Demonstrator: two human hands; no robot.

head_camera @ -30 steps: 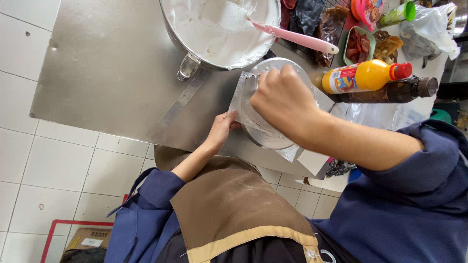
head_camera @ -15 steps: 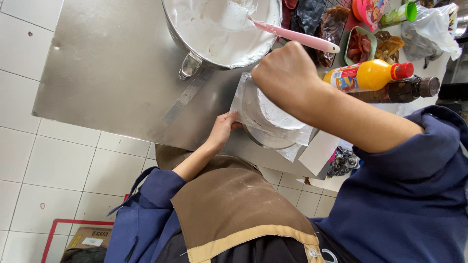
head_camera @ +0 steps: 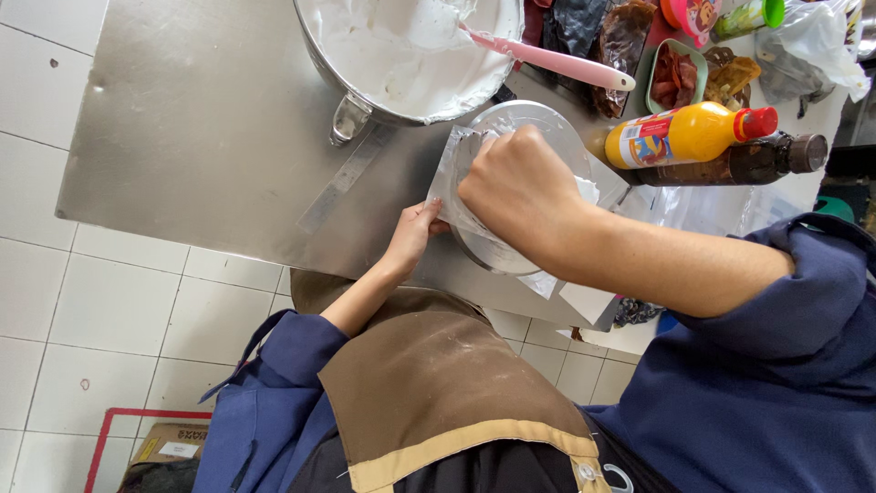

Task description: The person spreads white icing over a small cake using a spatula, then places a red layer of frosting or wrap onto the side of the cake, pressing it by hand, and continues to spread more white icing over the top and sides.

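View from above of a brushed stainless-steel counter [head_camera: 201, 119] over a white-tiled floor [head_camera: 109, 310]. The right hand [head_camera: 520, 187] is closed into a fist inside a clear, crinkled plastic bag [head_camera: 456, 173] that lines a round, shallow glass bowl [head_camera: 534, 119]; its grip is shut, though what the fist encloses, whether a tool or a fold of the film, cannot be told. The left hand [head_camera: 415, 233] pinches the near edge of the bag against the bowl's rim, a narrow grip on the plastic, apparently so that the film stays taut and the bowl does not slide under the pressing fist. The bowl sits near the front edge of the counter, close to the body. Just behind it stands a large steel pot [head_camera: 347, 114] coated inside with white cream, in which a pink-handled spatula [head_camera: 547, 62] leans against the rim, handle outward and within reach. To the right lie a yellow squeeze bottle with red cap [head_camera: 684, 135] and a dark brown bottle [head_camera: 757, 162], both on their sides in this view. A brown apron [head_camera: 429, 383] covers the blue sleeves [head_camera: 766, 365].
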